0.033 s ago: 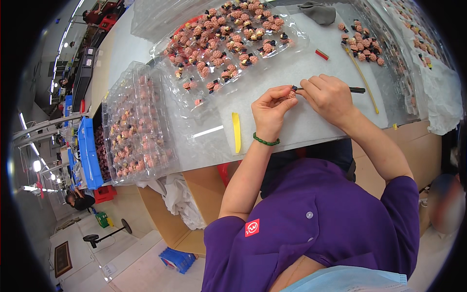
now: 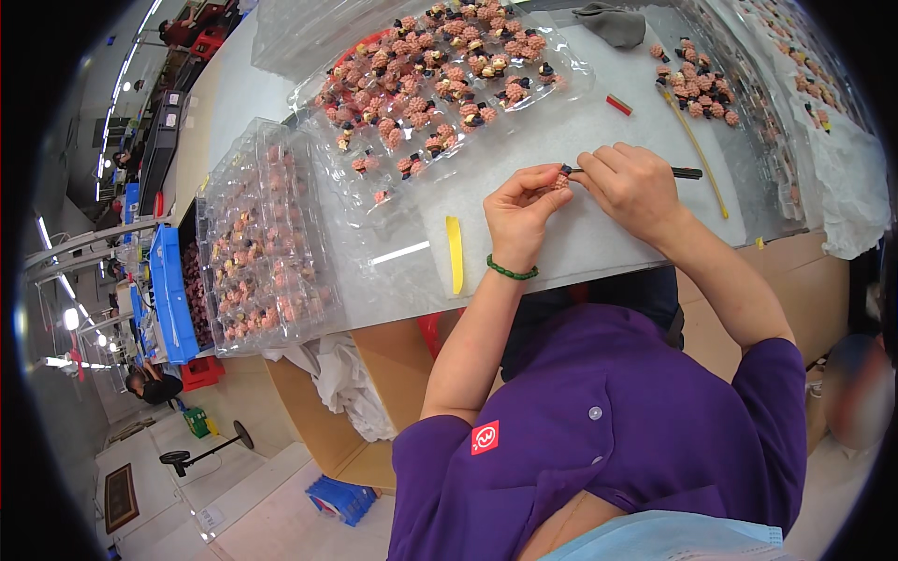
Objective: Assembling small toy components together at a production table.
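Over the table, my left hand (image 2: 527,208) pinches a small pink, bumpy figurine (image 2: 561,181) with a dark top between thumb and fingertips. A thin black pen-like tool (image 2: 687,173) runs through my closed right hand (image 2: 631,185), its back end sticking out to the right. The tool's front end meets the figurine's dark top or lies very close to it; my fingers partly cover the spot. Beyond my hands, clear plastic trays (image 2: 365,201) hold many similar pink and dark figurines (image 2: 412,112). A loose pile of figurines (image 2: 697,89) lies at the far right.
Near my left wrist lies a yellow strip (image 2: 455,254). A short red piece (image 2: 618,105), a yellow stick (image 2: 697,154) and a grey cloth (image 2: 613,25) rest farther back. Another filled tray (image 2: 267,243) and a blue crate (image 2: 172,294) stand left, above an open cardboard box (image 2: 313,411).
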`<state>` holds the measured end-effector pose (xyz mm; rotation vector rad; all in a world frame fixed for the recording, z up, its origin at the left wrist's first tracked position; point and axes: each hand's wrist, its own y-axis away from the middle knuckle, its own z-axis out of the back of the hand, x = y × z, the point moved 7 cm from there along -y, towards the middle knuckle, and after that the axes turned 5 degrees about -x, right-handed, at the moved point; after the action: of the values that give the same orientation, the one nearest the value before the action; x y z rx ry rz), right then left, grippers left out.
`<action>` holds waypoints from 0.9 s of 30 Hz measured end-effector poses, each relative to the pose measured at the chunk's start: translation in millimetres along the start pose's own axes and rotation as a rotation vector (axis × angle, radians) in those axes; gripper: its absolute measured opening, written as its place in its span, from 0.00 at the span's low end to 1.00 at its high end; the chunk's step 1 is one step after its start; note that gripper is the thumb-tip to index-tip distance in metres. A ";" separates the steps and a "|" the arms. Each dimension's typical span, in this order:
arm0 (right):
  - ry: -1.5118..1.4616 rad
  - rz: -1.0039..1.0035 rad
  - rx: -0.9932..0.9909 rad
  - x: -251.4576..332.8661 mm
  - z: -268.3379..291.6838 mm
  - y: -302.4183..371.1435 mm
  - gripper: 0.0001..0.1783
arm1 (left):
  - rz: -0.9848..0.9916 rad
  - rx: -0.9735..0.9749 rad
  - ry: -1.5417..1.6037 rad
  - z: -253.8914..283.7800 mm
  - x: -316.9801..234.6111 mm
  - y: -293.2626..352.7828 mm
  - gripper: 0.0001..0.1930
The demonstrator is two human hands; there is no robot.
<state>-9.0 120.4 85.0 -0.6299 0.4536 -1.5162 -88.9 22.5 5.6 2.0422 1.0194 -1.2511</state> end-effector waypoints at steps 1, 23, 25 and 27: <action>0.003 0.003 0.011 0.1 -0.5 0.2 0.09 | -0.007 0.005 -0.003 -0.4 -0.5 0.2 0.13; -0.069 -0.115 -0.076 -19.1 9.9 3.3 0.11 | 0.053 -0.083 0.042 5.7 3.9 -1.3 0.15; -0.005 -0.140 -0.072 -25.9 10.3 6.5 0.10 | 0.026 -0.056 0.012 2.5 1.6 -0.9 0.15; 0.002 -0.146 -0.037 -30.6 8.2 10.5 0.10 | 0.018 -0.062 0.013 2.6 0.6 -0.9 0.15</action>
<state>3.6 151.0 81.2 -0.7030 0.4464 -1.6497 -90.7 21.2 3.9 2.0104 1.0311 -1.1837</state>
